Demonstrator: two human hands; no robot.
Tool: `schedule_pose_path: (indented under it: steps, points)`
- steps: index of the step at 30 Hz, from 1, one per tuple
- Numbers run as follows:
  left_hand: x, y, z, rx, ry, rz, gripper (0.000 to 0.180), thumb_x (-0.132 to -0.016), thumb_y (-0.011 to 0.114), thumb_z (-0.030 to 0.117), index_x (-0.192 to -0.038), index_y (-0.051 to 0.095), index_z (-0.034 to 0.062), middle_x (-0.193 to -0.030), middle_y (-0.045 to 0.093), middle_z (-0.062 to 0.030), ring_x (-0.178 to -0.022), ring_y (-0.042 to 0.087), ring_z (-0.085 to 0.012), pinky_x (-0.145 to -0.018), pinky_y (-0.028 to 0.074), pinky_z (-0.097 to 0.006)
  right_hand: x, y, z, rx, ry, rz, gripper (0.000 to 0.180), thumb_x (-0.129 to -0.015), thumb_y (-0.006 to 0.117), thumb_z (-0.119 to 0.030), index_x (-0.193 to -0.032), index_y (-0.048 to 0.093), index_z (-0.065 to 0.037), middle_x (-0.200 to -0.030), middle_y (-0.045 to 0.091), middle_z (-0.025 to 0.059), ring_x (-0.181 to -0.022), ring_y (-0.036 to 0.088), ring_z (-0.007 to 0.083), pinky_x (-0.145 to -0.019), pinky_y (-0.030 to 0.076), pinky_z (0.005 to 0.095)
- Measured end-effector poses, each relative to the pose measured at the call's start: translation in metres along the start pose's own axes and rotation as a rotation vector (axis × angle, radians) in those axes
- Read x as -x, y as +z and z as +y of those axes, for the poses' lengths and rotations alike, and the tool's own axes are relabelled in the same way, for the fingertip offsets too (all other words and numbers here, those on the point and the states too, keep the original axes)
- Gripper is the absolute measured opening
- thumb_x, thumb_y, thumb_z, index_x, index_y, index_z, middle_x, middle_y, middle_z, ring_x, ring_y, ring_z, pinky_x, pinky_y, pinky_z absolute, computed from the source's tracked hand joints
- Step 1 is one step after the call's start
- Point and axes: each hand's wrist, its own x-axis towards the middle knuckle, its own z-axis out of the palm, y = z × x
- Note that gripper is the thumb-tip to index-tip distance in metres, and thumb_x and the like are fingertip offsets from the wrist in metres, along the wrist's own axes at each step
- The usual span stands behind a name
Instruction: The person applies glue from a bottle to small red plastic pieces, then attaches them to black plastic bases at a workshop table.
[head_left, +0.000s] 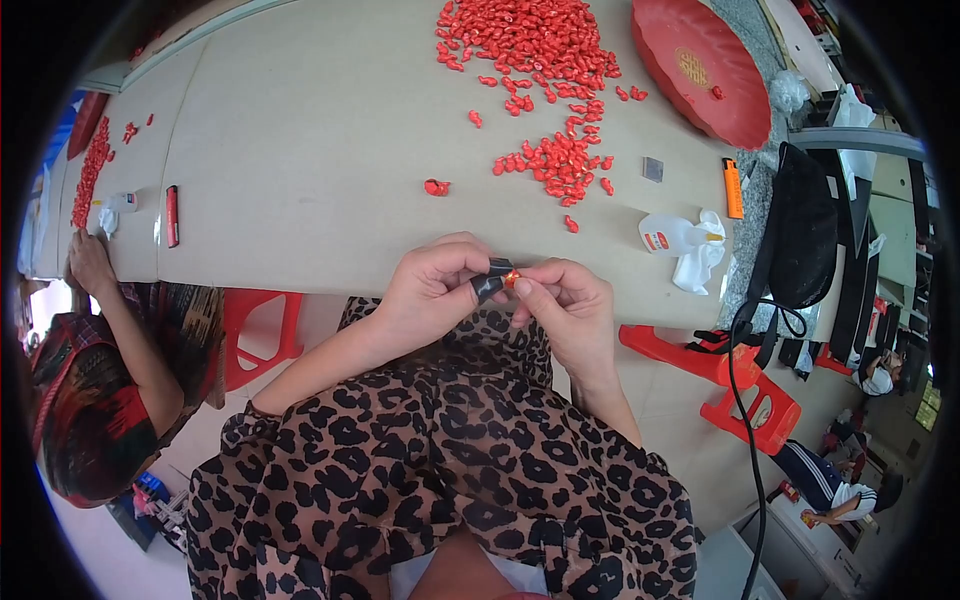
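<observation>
My left hand (432, 284) and my right hand (570, 308) meet over the near edge of the table. Between their fingertips is a small shiny red piece (512, 279), pinched from both sides. Black wrapping, like tape, covers the tips of my left thumb and forefinger. Farther off on the table lies a large heap of small red gourd-shaped pieces (530, 35), with a smaller cluster (560, 165) nearer me. One red piece (436, 187) lies apart, beyond my left hand.
Right of my hands are a white bottle (668, 236), crumpled white tissue (700, 255), an orange lighter-shaped object (733, 188) and a large red scalloped tray (690, 100). A red stick-shaped object (172, 216) lies left. A co-worker's hand (90, 262) touches another red row (92, 170).
</observation>
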Motion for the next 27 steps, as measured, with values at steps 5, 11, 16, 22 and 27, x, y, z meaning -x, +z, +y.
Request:
schedule_pose_path:
  steps: [5,11,16,22,27]
  points:
    - [0.0011,-0.0009,-0.0008,-0.037,-0.003,0.006,0.010,-0.076,0.048,-0.008,-0.084,0.053,-0.0033,-0.089,0.049,-0.0095,-0.076,0.057,-0.0151,-0.066,0.048,-0.022,-0.0006,-0.0009,0.0007,0.001,0.021,-0.015,0.006,-0.079,0.051,0.000,-0.083,0.054,0.003,-0.075,0.059,0.0085,-0.059,0.054,0.0056,-0.051,0.045,0.0162]
    - [0.0008,-0.0023,0.0029,-0.116,-0.005,-0.008,0.012,-0.076,0.047,-0.010,-0.084,0.053,-0.0039,-0.089,0.049,-0.0101,-0.075,0.057,-0.0151,-0.066,0.048,-0.022,-0.0009,0.0014,-0.0004,0.052,0.043,-0.006,0.005,-0.079,0.051,0.000,-0.082,0.054,0.002,-0.076,0.058,0.0068,-0.061,0.054,0.0057,-0.052,0.046,0.0165]
    - [0.0012,-0.0030,0.0045,-0.185,0.001,-0.023,0.013,-0.075,0.046,-0.011,-0.083,0.053,-0.0037,-0.091,0.049,-0.0106,-0.075,0.057,-0.0149,-0.066,0.048,-0.022,-0.0007,0.0020,0.0018,0.063,0.039,-0.005,0.005,-0.078,0.051,-0.001,-0.081,0.054,0.002,-0.075,0.057,0.0059,-0.060,0.054,0.0056,-0.052,0.046,0.0164]
    - [0.0005,-0.0014,0.0040,-0.199,-0.006,-0.013,0.014,-0.074,0.046,-0.013,-0.081,0.052,-0.0034,-0.091,0.049,-0.0109,-0.074,0.057,-0.0152,-0.066,0.048,-0.022,-0.0009,0.0012,0.0026,0.083,0.033,0.011,0.004,-0.077,0.052,0.000,-0.080,0.053,0.002,-0.074,0.056,0.0050,-0.059,0.053,0.0055,-0.051,0.046,0.0165]
    - [0.0006,-0.0003,0.0057,-0.175,-0.023,-0.002,0.014,-0.074,0.045,-0.014,-0.081,0.052,-0.0038,-0.091,0.049,-0.0111,-0.074,0.057,-0.0152,-0.065,0.048,-0.022,-0.0001,0.0021,0.0015,0.106,0.031,0.014,0.004,-0.077,0.052,0.001,-0.080,0.053,0.002,-0.074,0.056,0.0047,-0.058,0.053,0.0053,-0.050,0.046,0.0164]
